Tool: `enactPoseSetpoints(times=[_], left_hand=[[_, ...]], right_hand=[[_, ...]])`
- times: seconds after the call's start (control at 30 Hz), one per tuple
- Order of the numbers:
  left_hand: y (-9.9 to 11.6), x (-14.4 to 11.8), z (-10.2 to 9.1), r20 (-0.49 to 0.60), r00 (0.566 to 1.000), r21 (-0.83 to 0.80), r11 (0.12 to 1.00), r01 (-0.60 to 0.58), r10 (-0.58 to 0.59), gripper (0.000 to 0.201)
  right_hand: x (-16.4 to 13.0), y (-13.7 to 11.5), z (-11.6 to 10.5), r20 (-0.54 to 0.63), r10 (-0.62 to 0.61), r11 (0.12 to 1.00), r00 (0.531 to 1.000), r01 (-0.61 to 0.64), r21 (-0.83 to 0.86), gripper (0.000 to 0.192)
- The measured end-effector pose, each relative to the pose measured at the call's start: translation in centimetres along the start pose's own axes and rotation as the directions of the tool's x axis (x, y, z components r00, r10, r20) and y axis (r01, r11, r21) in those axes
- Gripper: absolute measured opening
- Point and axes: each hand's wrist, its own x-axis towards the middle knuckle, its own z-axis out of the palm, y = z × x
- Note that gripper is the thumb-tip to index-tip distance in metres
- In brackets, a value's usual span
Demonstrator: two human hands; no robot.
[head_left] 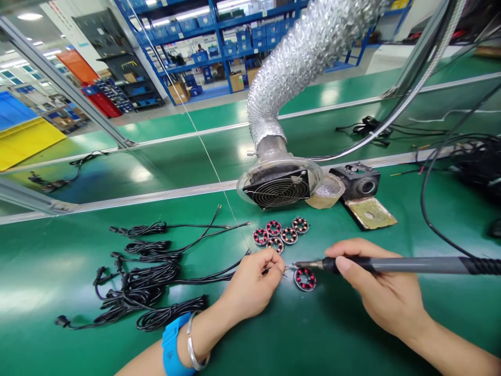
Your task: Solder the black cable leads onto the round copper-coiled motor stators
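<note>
The right hand point(381, 292) is gripping a soldering iron point(391, 265) pen-style, fingers closed around the barrel near the front so the tip is staying steady. That tip is pointing left, right at the spot just above a small round coil part point(305, 278) lying flat on the green worktop point(313, 334). The left hand point(254, 284) is pinching a thin black wire end point(274, 269) between thumb and fingertips, closed tight, feeding it in to meet the iron tip beside that coil.

Five more of the same coils point(281, 233) are sitting in a little cluster just behind, close enough to grab. A bunch of bundled black cables point(144, 282) is lying to the left, on the wire hand's side. The fume extractor fan point(278, 189) on its foil duct point(301, 62) is facing the work, probably for pulling smoke away. An iron stand point(358, 183) is sitting beside the fan.
</note>
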Motion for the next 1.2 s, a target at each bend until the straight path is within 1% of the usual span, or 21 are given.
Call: enactPoseSetpoints(times=[0.43,0.63,0.77,0.93,1.2], left_hand=[[0.1,-0.1,0.0,0.012,1.0,0.001,1.0,0.007,-0.007,0.017],[0.4,0.0,0.0,0.013,1.0,0.01,1.0,0.012,-0.012,0.017],[0.4,-0.1,-0.1,0.013,1.0,0.015,1.0,0.012,-0.013,0.017],[0.3,-0.1,0.0,0.012,1.0,0.017,1.0,0.014,-0.014,0.017],[0.2,0.0,0.0,0.011,1.0,0.012,1.0,0.012,-0.012,0.018]], right_hand=[[-0.2,0.0,0.0,0.049,-0.055,0.998,0.997,0.056,-0.022,0.009],[-0.4,-0.5,-0.1,0.115,-0.14,0.989,0.984,0.143,-0.025,0.014],[-0.6,-0.9,0.0,0.156,-0.194,0.981,0.968,0.194,0.017,0.018],[-0.8,-1.2,-0.1,0.128,-0.209,0.978,0.97,0.206,0.036,0.015],[-1.1,-1.1,-0.3,0.108,-0.209,0.977,0.972,0.202,0.071,0.017]])
